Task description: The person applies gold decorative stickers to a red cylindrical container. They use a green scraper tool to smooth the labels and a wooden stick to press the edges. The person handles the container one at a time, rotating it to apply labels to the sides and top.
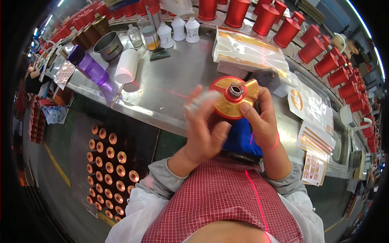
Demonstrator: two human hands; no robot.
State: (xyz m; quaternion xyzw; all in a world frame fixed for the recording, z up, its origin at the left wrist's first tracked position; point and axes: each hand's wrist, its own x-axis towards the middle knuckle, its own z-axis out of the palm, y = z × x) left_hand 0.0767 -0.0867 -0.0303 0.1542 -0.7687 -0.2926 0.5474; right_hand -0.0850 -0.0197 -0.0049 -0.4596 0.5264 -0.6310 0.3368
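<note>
A red bottle point(213, 84), its glass neck upright, stands before me with a gold decal point(227, 106) round its shoulder. My right hand point(262, 119) pinches the decal's right side between thumb and fingers, where a flap of it rises off the bottle. At the bottle's left is my left hand point(206, 129), thumb spread from the stretched fingers. Motion smears those fingers, and something whitish covers part of them; I cannot make out what. Below the bottle a blue cloth point(241, 137) lies over a support whose shape is hidden.
A metal worktable point(170, 89) carries a purple bottle point(87, 65), white roll point(126, 67), metal pot point(108, 45), white bottles point(178, 29) and stacked decal sheets point(251, 52). More sheets point(314, 137) lie right. Red bottles point(265, 20) line a conveyor behind; gold-topped pieces point(109, 167) fill a board lower left.
</note>
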